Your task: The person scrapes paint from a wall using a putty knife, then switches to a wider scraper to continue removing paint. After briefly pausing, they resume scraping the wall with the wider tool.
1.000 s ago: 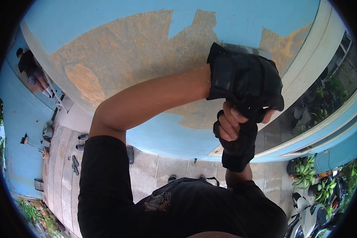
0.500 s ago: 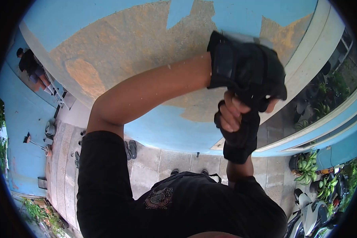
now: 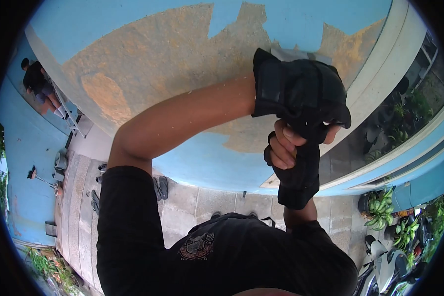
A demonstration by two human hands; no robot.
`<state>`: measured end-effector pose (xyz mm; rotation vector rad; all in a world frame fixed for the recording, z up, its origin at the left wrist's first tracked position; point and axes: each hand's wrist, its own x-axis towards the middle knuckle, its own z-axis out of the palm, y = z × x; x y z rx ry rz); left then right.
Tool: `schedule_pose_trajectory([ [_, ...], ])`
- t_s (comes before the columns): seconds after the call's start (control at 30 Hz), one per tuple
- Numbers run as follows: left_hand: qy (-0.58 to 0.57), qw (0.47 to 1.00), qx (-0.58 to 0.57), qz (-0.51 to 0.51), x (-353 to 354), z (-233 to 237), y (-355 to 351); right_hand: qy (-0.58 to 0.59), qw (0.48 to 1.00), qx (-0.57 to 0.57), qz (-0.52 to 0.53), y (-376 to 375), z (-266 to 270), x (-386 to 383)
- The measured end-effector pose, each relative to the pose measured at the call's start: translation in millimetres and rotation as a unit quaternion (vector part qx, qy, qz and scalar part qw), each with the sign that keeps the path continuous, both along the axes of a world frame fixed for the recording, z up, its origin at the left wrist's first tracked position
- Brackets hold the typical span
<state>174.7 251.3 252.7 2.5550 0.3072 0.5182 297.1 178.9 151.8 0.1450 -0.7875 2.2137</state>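
Now the flat grey piece (image 3: 293,54) sits crosswise just beyond the left hand (image 3: 301,93), nearer it than the right hand (image 3: 293,160), before the patchy wall (image 3: 182,54), left fingers hidden, can't tell their state, right fingers curled together.

Against half a second ago, the left hand (image 3: 303,93) and right hand (image 3: 300,163) sit a little lower beneath the upper edge of the bare patch (image 3: 182,49), and slightly farther from the wall's pale right-hand border (image 3: 392,54); the flat grey blade (image 3: 301,54), streaked with blur then, looks sharper; beside the left sleeve (image 3: 130,212), two sandals (image 3: 164,187) show where one did a second ago.
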Motion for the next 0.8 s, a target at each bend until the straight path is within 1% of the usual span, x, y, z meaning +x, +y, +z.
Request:
schedule_pose_trajectory([
  [0.07,-0.025,0.999,0.038,0.016,1,5,-5,-0.008,1.000,-0.011,-0.003,-1,3,1],
  [0.1,-0.025,0.999,0.037,0.014,1,5,-7,-0.018,1.000,-0.013,-0.012,-3,8,1],
  [0.17,-0.017,0.981,0.186,0.052,-1,6,-9,-0.032,0.999,-0.012,-0.019,3,10,0],
  [0.2,-0.020,0.983,0.177,0.052,1,-3,-8,-0.026,1.000,-0.012,0.001,4,0,0],
  [0.23,-0.042,0.974,0.218,0.047,2,-11,-6,-0.017,1.000,-0.011,0.021,3,-6,-1],
  [0.3,-0.057,0.959,0.274,0.041,-3,-4,1,-0.010,1.000,-0.007,0.016,4,-1,0],
  [0.33,-0.049,0.993,0.104,0.014,-3,2,3,-0.010,1.000,-0.011,0.010,3,2,1],
  [0.37,-0.040,0.996,-0.075,-0.016,-3,3,3,-0.010,1.000,-0.015,0.007,3,4,-2],
  [0.4,-0.043,0.996,-0.078,-0.019,-4,0,7,-0.003,1.000,-0.014,-0.003,5,9,-8],
  [0.43,-0.014,0.983,-0.179,-0.029,-7,-1,11,0.005,1.000,-0.011,-0.012,6,11,-12],
  [0.5,0.016,0.959,-0.280,-0.032,-9,-6,8,-0.007,1.000,-0.009,-0.009,-2,4,-4],
  [0.53,-0.034,0.999,-0.037,-0.001,-3,-8,3,-0.017,1.000,-0.002,-0.008,-3,2,-1],
  [0.57,-0.055,0.995,0.087,0.009,-3,-6,1,-0.004,1.000,-0.014,0.003,-2,1,-1],
  [0.6,-0.081,0.974,0.211,0.032,-2,-2,-3,-0.004,1.000,-0.012,0.005,0,4,-3],
  [0.67,-0.005,0.994,0.076,0.080,-4,10,-7,0.016,1.000,0.014,0.002,5,11,-5],
  [0.7,-0.007,0.994,0.076,0.079,-4,8,-4,0.014,1.000,0.015,0.001,5,8,-5],
  [0.73,0.005,0.997,0.062,0.043,-3,6,-2,-0.001,1.000,0.010,-0.010,5,2,-7],
  [0.8,0.019,0.999,0.041,0.005,-1,-2,-5,-0.016,1.000,-0.003,-0.021,-2,-5,-4],
])
